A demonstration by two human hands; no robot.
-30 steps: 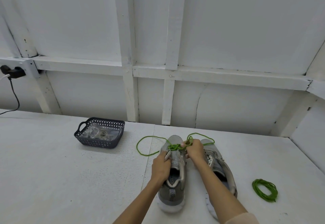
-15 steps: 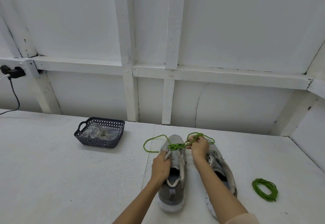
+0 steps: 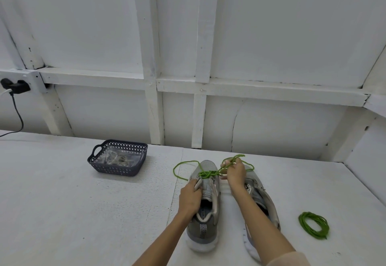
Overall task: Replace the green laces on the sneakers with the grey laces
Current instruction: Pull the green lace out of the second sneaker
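Two grey sneakers stand side by side on the white table, toes pointing away from me. My left hand [image 3: 191,195] grips the left sneaker [image 3: 205,219] at its left eyelet edge. A green lace [image 3: 205,173] remains threaded only near that sneaker's toe; its loose end loops out to the left. My right hand [image 3: 235,173] pinches the lace's other strands just right of the toe. The right sneaker [image 3: 261,194] has no lace and lies partly under my right forearm. A coiled green lace [image 3: 313,225] lies at the right. Grey laces [image 3: 119,159] in clear wrap sit in the basket.
A dark plastic basket [image 3: 118,169] stands on the table to the left of the sneakers. A white panelled wall runs behind the table. A black plug and cable [image 3: 14,98] hang at the far left.
My right hand has drawn the green lace up and to the right. The loose loop on the left has shrunk toward the sneaker. My left hand has stayed on the sneaker.
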